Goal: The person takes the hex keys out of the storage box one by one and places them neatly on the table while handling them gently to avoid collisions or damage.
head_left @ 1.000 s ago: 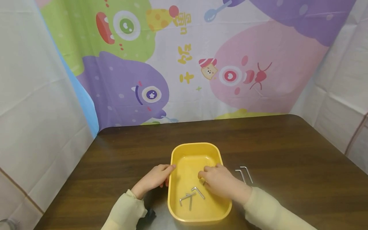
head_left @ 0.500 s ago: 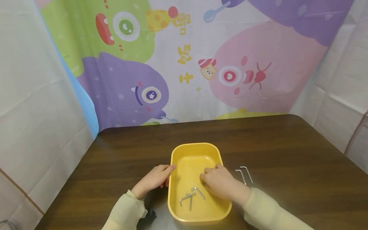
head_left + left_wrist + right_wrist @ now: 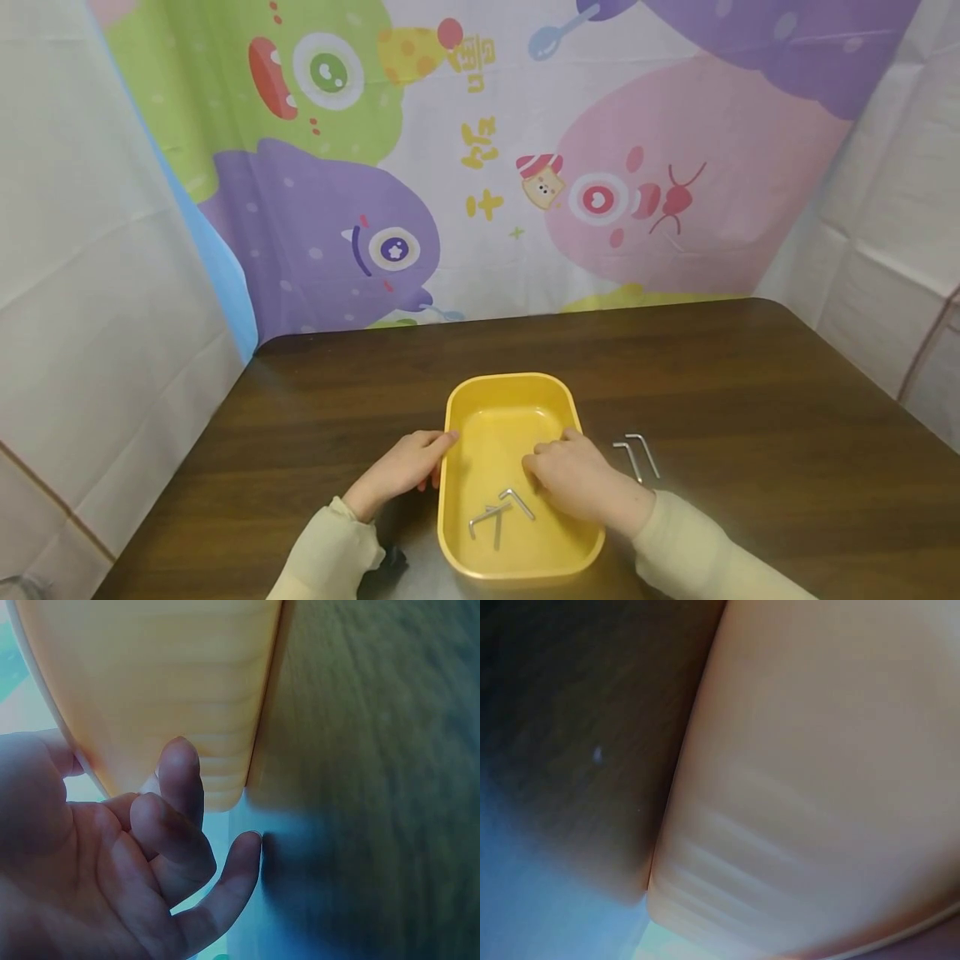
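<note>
On the table stands a yellow plastic bin (image 3: 491, 454). My left hand (image 3: 401, 462) pinches its left rim, thumb over the edge and fingers outside. In the left wrist view, fingertips (image 3: 180, 761) lie by the bin's outer wall (image 3: 150, 667). Three L-shaped metal hex keys lie on the bin floor: one (image 3: 519, 503) apart, another (image 3: 487, 517) crossing a third (image 3: 498, 533). My right hand (image 3: 577, 475) reaches over the right rim with bent fingers inside. Its fingertips are hidden, so I cannot tell what it holds. The right wrist view shows only the bin's outer wall (image 3: 810, 750) and table.
Two more hex keys (image 3: 643, 455) lie side by side on the dark wooden table (image 3: 360, 367), right of the bin. A black object (image 3: 392, 567) sits below my left sleeve. Behind the table hangs a cartoon-printed cloth (image 3: 495, 275), with pale sheets at both sides.
My right hand has shifted slightly right inside the bin. A bit of metal seen by its fingers a second ago is now out of sight. My left hand stays at the rim.
</note>
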The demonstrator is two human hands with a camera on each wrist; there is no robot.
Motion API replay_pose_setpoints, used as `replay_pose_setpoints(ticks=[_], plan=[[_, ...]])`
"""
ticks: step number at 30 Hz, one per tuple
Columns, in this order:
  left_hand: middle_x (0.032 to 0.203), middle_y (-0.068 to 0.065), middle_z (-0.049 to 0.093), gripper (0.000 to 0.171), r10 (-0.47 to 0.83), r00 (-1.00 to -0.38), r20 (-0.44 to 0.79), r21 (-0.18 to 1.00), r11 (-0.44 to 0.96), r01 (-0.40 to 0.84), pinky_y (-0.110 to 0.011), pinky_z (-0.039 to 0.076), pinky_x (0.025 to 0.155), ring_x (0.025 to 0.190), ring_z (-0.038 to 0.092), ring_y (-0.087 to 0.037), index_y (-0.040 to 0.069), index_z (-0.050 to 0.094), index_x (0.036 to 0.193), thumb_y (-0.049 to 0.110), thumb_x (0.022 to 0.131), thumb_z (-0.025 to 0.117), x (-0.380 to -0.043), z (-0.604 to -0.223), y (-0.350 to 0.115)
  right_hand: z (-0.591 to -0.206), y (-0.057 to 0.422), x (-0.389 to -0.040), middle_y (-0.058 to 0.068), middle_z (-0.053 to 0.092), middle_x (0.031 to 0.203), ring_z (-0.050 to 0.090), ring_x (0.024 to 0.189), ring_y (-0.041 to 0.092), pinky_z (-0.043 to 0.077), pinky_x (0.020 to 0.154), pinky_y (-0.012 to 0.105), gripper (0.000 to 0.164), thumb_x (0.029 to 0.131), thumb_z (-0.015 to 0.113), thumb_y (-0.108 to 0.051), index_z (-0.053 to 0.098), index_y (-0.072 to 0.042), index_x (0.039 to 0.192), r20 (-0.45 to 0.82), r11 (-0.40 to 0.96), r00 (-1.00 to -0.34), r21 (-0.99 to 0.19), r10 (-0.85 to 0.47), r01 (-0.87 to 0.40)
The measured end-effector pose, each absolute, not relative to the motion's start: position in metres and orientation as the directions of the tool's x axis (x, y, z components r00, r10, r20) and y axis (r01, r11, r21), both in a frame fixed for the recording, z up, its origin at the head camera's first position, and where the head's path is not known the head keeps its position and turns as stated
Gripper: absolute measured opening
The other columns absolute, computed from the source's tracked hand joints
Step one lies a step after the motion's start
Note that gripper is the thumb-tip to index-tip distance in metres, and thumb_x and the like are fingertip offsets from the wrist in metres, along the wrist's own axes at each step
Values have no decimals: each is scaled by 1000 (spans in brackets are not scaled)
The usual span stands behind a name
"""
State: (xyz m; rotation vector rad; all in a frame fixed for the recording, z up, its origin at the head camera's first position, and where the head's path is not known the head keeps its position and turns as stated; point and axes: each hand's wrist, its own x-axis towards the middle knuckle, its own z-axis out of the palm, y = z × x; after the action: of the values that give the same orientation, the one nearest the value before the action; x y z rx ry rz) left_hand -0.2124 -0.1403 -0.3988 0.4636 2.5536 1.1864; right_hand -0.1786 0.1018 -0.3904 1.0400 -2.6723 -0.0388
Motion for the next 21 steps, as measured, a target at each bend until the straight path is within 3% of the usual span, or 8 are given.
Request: replay_pose_setpoints(ticks=[21], plan=[[53, -4, 53, 42, 402, -908, -120, 771, 614, 170, -26, 38, 44, 42, 41, -12, 5, 59, 79, 35, 97, 36, -212, -399, -141, -392, 103, -179, -9, 54, 58, 49, 54, 6, 27, 58, 25, 19, 60, 74, -19, 55, -22, 61, 262, 733, -690, 125, -674, -668]])
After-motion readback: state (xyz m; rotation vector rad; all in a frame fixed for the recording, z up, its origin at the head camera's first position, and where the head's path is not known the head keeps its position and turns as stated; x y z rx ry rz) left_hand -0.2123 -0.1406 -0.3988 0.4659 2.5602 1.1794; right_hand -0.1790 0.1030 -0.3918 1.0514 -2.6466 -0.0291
